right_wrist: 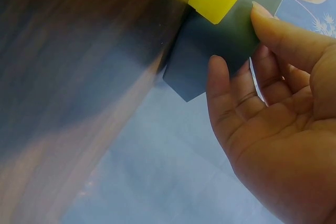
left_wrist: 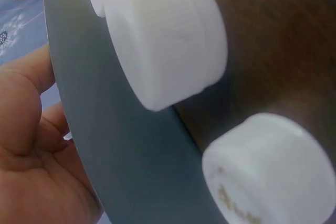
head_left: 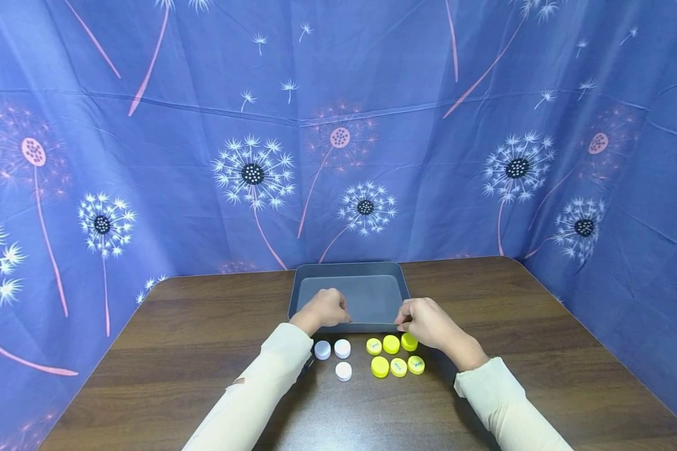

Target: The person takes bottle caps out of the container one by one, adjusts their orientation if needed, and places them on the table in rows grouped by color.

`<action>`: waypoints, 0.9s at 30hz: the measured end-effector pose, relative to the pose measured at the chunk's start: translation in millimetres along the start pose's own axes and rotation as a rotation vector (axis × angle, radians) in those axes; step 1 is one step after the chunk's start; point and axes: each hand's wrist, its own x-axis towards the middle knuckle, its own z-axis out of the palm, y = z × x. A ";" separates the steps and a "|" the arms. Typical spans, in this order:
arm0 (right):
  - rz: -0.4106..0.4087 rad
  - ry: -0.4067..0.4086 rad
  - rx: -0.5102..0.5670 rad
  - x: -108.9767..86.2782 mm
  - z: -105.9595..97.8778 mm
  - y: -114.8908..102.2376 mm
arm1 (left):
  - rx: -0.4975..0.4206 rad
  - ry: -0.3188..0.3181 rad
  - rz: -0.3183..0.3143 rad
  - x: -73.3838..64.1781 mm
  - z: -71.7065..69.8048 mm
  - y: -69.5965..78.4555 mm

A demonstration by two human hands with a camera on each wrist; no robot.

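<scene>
A dark grey rectangular tray point(head_left: 346, 285) stands at the table's back edge. Bent over its front part, my left hand point(head_left: 324, 308) keeps its fingertips low, right at the front rim; in the left wrist view the tray wall point(left_wrist: 131, 156) hides them, so I cannot tell what they grip. My right hand point(head_left: 429, 322) pinches the rim near the front right corner, with the thumb point(right_wrist: 278, 27) lapping over the wall. Three white bottle caps point(head_left: 342, 349) lie before the tray, below the left hand. To their right are several yellow bottle caps point(head_left: 391, 344), one close under my right hand.
The brown wooden table point(head_left: 214, 338) spreads to both sides and toward me. Behind it hangs a blue cloth point(head_left: 429, 156) with dandelion prints. A small dark object point(head_left: 306, 363) shows beside the left sleeve.
</scene>
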 end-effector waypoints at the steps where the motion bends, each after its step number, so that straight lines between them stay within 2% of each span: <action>1: 0.003 -0.002 0.002 -0.1 -0.1 0.0 | -0.001 0.006 0.002 0.3 0.3 -0.3; 8: 0.010 -0.008 0.005 0.2 -0.3 0.1 | 0.002 0.076 0.036 0.0 4.2 -2.9; 19: 0.001 -0.003 0.014 2.4 -2.4 -1.7 | -0.006 0.081 0.063 -2.1 -3.1 -3.4; 27: 0.011 -0.004 0.017 -0.3 -1.9 -2.1 | -0.048 0.144 0.130 -7.6 -8.1 -3.1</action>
